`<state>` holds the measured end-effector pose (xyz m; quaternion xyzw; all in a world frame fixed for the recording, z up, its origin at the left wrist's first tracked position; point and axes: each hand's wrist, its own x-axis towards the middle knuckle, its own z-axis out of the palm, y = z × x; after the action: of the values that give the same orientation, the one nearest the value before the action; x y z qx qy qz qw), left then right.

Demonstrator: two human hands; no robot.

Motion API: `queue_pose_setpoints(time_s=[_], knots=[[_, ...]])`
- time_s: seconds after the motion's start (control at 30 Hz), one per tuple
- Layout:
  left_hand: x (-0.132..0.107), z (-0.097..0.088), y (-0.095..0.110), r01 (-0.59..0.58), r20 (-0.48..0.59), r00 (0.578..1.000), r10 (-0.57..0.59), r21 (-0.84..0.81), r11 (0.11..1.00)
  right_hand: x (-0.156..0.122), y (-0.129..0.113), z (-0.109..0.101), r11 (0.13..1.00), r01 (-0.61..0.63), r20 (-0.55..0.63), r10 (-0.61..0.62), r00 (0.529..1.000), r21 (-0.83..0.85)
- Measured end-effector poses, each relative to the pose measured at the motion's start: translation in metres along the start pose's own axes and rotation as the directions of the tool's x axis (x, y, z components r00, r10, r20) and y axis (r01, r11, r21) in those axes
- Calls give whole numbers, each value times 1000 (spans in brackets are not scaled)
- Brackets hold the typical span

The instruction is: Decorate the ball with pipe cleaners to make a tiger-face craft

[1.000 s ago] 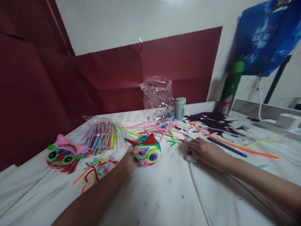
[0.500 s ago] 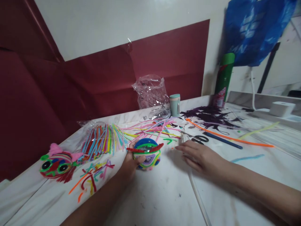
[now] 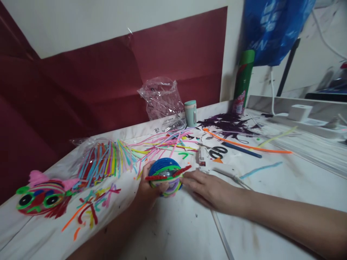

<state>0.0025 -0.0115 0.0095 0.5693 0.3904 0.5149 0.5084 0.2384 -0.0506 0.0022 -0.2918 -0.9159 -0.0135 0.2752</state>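
Observation:
A round ball wrapped in colored pipe cleaners [image 3: 165, 168] stands just above the white table, blue on top with green, purple and red strips. My left hand [image 3: 148, 187] grips its left side, thumb across the front. At the ball's right edge, under the end of a red pipe cleaner [image 3: 182, 170], the fingertips of my right hand [image 3: 202, 187] close against it; the thumb is hidden. A white glue gun [image 3: 210, 164] lies just behind my right hand. Further left sits a finished-looking pipe-cleaner face [image 3: 40, 198] with pink ears and black-and-white eyes.
Cut pipe-cleaner pieces [image 3: 90, 207] lie left of my left arm, before a bundle of long ones [image 3: 105, 159]. Black-handled scissors [image 3: 218, 152], a dark blue strip [image 3: 242, 150] and an orange pipe cleaner [image 3: 249, 145] lie behind the glue gun. A green can [image 3: 244, 81] stands at the back.
My right hand has moved left from the glue gun to the ball's right side, uncovering the glue gun. The left hand keeps its hold on the ball. The view has shifted right.

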Motion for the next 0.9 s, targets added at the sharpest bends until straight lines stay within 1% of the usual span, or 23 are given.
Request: queue_pose_setpoints(time_s=[0.1, 0.17, 0.33, 0.47, 0.57, 0.7, 0.8, 0.9], knots=[[-1, 2, 1, -1, 0, 1000, 1, -24, 1000, 0, -1, -2, 999, 9, -21, -8, 1000, 41], [-1, 2, 0, 2, 8, 1000, -2, -29, 1000, -1, 1, 0, 1000, 6, -25, -6, 1000, 20], [0, 0, -1, 0, -3, 1000, 0, -9, 1000, -3, 4, 6, 985, 48, 24, -45, 999, -166], [0, 2, -1, -11, -23, 1000, 11, -5, 1000, 0, -2, 7, 954, 78, 51, -67, 996, -288], [-1, 5, 0, -29, -28, 999, 30, 17, 999, 2, -6, 6, 934, 95, 62, -78, 995, -346], [-2, 8, -1, -50, -23, 998, 50, -7, 999, 5, -7, 8, 941, 82, 47, -71, 996, -329], [-1, 9, -2, -57, -68, 996, 57, -1, 998, 7, -6, 10, 955, 59, 46, -48, 998, -292], [0, 7, 1, -19, -103, 994, 20, 16, 1000, 9, -2, 10, 988, -21, -7, 20, 1000, -151]])
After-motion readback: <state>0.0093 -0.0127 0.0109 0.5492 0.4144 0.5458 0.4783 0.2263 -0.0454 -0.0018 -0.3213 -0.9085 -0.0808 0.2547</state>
